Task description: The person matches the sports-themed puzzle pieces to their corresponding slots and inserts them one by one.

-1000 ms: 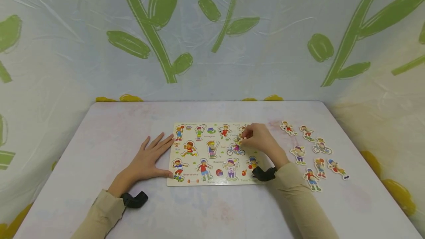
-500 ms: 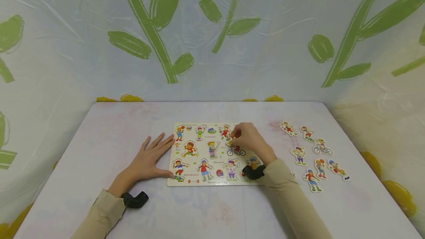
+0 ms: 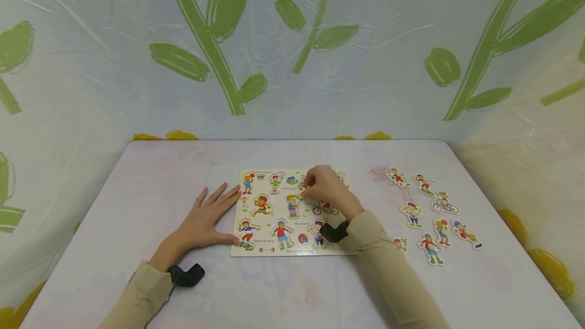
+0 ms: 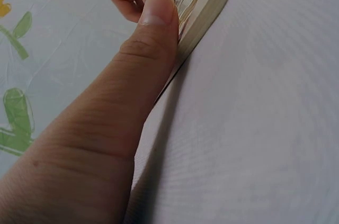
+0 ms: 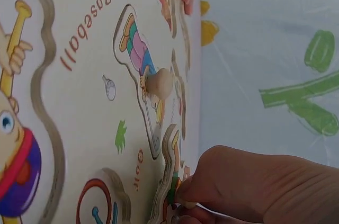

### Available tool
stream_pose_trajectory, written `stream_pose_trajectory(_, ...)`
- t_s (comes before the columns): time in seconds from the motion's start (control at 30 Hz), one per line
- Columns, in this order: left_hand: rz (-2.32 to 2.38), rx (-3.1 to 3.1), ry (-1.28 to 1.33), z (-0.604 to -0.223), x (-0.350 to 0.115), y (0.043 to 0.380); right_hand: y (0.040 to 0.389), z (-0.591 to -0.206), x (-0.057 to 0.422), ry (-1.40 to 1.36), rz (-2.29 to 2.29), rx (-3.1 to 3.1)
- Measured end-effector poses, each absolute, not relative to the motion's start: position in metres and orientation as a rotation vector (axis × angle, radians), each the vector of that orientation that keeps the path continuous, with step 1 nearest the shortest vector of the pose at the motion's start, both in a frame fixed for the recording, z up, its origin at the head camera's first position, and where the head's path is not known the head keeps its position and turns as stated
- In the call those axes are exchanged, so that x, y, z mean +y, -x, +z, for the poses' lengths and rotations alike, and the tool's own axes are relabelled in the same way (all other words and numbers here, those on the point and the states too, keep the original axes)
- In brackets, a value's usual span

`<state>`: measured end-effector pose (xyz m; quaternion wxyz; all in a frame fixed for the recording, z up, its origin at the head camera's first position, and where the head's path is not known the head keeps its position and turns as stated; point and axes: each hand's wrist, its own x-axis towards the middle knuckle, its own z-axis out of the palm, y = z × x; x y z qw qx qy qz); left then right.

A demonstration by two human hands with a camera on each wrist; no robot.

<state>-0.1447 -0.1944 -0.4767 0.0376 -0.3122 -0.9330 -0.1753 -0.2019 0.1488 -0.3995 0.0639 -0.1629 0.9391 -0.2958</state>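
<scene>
A flat wooden puzzle board (image 3: 269,227) with cut-out sports figures lies on the table. My left hand (image 3: 203,222) rests at its left side with fingers spread, fingertips and thumb (image 4: 153,49) touching the edge. My right hand (image 3: 326,189) is over the upper right part of the board. In the right wrist view, its thumb and fingers pinch the small knob of a puzzle piece (image 5: 174,179), partly hidden, near the word Golf. Beside it, a golfer piece (image 5: 140,52) with a wooden knob (image 5: 160,83) sits in its recess.
Several loose puzzle pieces lie right of the board, among them a cyclist (image 3: 444,203), a purple-capped figure (image 3: 412,214) and a blue-capped figure (image 3: 430,249). Another piece (image 3: 400,243) is partly hidden by the right sleeve (image 3: 388,258). A flower-printed sheet (image 3: 292,100) hangs behind the table.
My right hand has moved left across the board's upper part, from the right side to the football figure's place, still pinching. The left hand has stayed still.
</scene>
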Motion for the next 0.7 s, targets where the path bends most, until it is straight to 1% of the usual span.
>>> stream_pose_trajectory(0.7, -0.54, -2.858, 0.96, -0.475, -0.194, 0.144, 0.209, -0.401, 0.117, 0.584, -0.834, 2.786)
